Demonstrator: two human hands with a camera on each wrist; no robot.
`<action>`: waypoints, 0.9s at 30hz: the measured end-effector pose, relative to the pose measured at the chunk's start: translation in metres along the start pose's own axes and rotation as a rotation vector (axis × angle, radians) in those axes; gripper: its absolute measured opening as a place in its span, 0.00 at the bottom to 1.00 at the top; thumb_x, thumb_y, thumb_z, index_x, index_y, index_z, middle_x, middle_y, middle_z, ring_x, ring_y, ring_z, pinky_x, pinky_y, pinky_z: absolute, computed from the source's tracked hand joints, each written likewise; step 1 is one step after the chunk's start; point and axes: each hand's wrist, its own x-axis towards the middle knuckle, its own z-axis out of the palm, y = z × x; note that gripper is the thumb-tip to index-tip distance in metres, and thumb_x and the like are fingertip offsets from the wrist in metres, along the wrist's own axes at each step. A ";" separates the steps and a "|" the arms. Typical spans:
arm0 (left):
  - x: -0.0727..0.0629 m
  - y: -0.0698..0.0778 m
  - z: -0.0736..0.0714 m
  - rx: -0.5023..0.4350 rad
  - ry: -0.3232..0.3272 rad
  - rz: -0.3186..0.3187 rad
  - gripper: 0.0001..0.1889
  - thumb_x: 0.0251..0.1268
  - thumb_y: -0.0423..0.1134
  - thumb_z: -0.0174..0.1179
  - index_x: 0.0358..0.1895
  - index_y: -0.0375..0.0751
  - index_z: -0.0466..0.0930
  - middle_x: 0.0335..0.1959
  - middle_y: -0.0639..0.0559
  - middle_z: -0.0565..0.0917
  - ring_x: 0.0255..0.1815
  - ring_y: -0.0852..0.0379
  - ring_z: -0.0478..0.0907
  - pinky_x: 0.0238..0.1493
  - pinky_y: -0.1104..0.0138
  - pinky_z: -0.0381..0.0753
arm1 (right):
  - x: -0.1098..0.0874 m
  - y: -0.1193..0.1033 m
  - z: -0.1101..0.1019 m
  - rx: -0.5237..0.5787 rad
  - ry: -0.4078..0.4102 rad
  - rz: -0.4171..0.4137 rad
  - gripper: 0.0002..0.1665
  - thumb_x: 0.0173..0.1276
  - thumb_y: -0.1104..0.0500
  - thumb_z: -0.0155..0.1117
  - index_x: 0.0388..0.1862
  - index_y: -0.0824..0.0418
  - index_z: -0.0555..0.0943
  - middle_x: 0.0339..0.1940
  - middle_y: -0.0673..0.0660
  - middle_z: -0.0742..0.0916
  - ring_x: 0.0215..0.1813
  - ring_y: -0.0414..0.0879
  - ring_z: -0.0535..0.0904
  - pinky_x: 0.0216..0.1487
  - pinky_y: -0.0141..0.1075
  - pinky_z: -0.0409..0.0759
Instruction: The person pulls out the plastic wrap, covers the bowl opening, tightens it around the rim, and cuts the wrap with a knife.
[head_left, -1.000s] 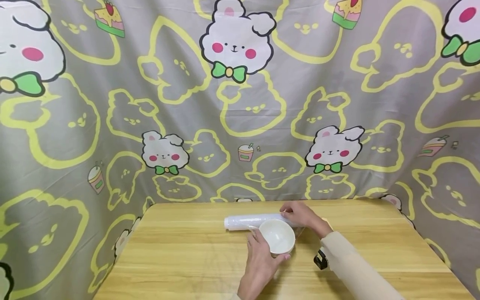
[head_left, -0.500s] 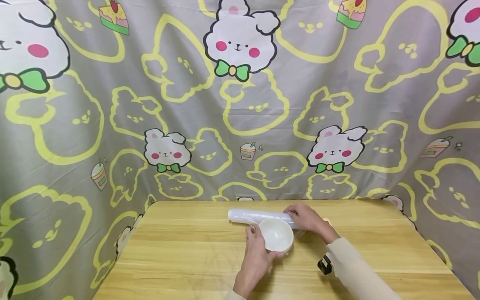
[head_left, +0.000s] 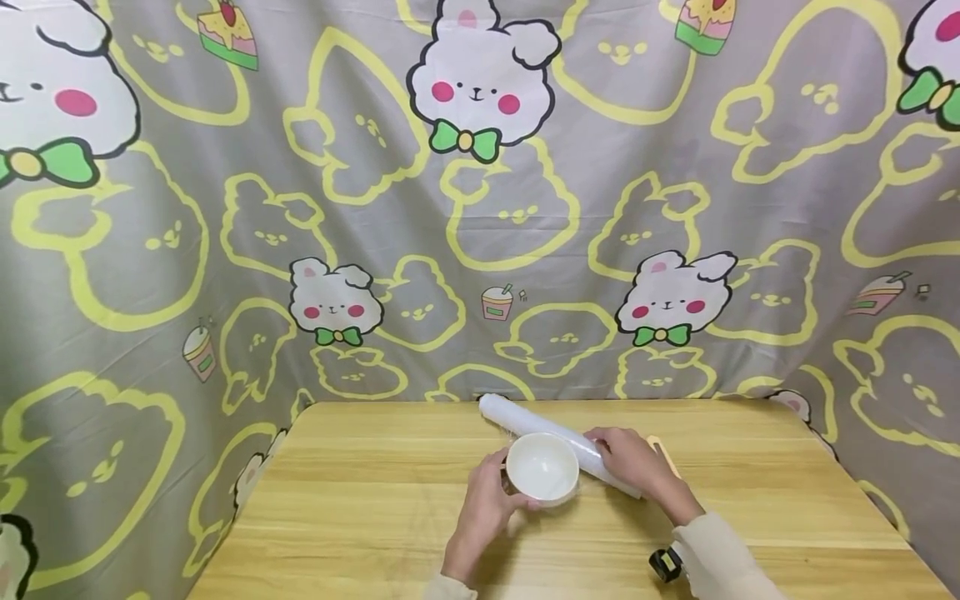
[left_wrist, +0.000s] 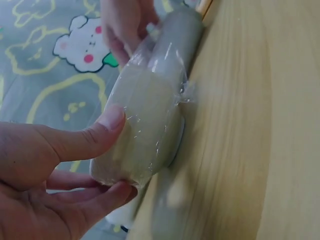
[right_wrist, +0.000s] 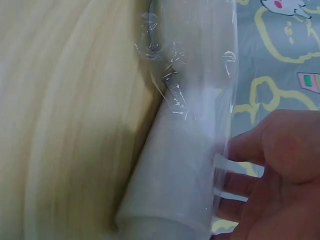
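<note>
A white bowl (head_left: 543,468) is tilted in my left hand (head_left: 480,504), with the thumb and fingers gripping its rim and side. Clear cling film (left_wrist: 150,117) covers part of the bowl's outside, wrinkled and shiny in the left wrist view. Behind the bowl, the roll of cling film (head_left: 525,418) lies slantwise across the table. My right hand (head_left: 637,460) holds the roll near its right end, thumb and fingers at its side. In the right wrist view, the film stretches from the roll (right_wrist: 170,170) toward the bowl. The right fingertips are partly hidden behind film.
A thin yellow-orange object (head_left: 663,454) lies beyond my right wrist, mostly hidden. A small black device (head_left: 665,565) sits at the right sleeve. The wooden table (head_left: 352,492) meets a patterned cloth curtain (head_left: 420,208) at its back edge.
The cling film roll has swung from nearly level to a slant, its left end farther back and its right end nearer. Both hands stay on the bowl and roll; the bowl has shifted slightly left.
</note>
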 end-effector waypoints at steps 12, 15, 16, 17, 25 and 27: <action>0.007 -0.040 -0.013 -0.471 -0.266 0.022 0.46 0.61 0.22 0.67 0.76 0.14 0.46 0.74 0.18 0.56 0.74 0.26 0.59 0.71 0.57 0.69 | -0.029 -0.016 -0.001 -0.016 0.005 0.020 0.13 0.73 0.70 0.60 0.53 0.72 0.84 0.30 0.57 0.86 0.20 0.41 0.66 0.21 0.32 0.69; 0.006 -0.044 -0.019 -0.516 -0.318 0.022 0.44 0.65 0.22 0.63 0.76 0.16 0.43 0.76 0.19 0.54 0.76 0.26 0.56 0.73 0.56 0.68 | -0.033 -0.020 -0.002 -0.015 -0.004 0.039 0.12 0.72 0.68 0.64 0.52 0.72 0.84 0.23 0.52 0.81 0.22 0.40 0.70 0.21 0.33 0.71; 0.005 -0.044 -0.021 -0.515 -0.327 0.016 0.43 0.67 0.22 0.62 0.77 0.16 0.43 0.76 0.19 0.54 0.76 0.26 0.56 0.73 0.56 0.68 | -0.035 -0.022 -0.003 -0.006 -0.012 0.055 0.13 0.71 0.68 0.65 0.52 0.72 0.84 0.23 0.52 0.81 0.23 0.40 0.72 0.22 0.33 0.74; 0.004 -0.044 -0.023 -0.509 -0.337 0.012 0.43 0.68 0.22 0.61 0.77 0.16 0.43 0.76 0.19 0.53 0.76 0.26 0.55 0.73 0.56 0.68 | -0.036 -0.023 -0.003 0.002 -0.020 0.074 0.14 0.70 0.67 0.67 0.52 0.72 0.84 0.24 0.52 0.82 0.25 0.41 0.74 0.23 0.34 0.76; 0.003 -0.042 -0.027 -0.555 -0.371 -0.069 0.49 0.59 0.11 0.55 0.80 0.22 0.35 0.79 0.22 0.46 0.79 0.28 0.50 0.75 0.56 0.64 | -0.051 -0.038 0.000 0.156 -0.119 0.200 0.28 0.69 0.64 0.69 0.62 0.79 0.75 0.27 0.55 0.83 0.28 0.46 0.80 0.20 0.35 0.81; 0.004 -0.044 -0.027 -0.597 -0.373 -0.089 0.51 0.56 0.10 0.55 0.80 0.24 0.34 0.80 0.23 0.44 0.79 0.29 0.49 0.75 0.57 0.65 | -0.053 -0.040 0.003 0.174 -0.128 0.188 0.30 0.70 0.64 0.68 0.64 0.82 0.72 0.25 0.55 0.81 0.26 0.46 0.79 0.19 0.35 0.80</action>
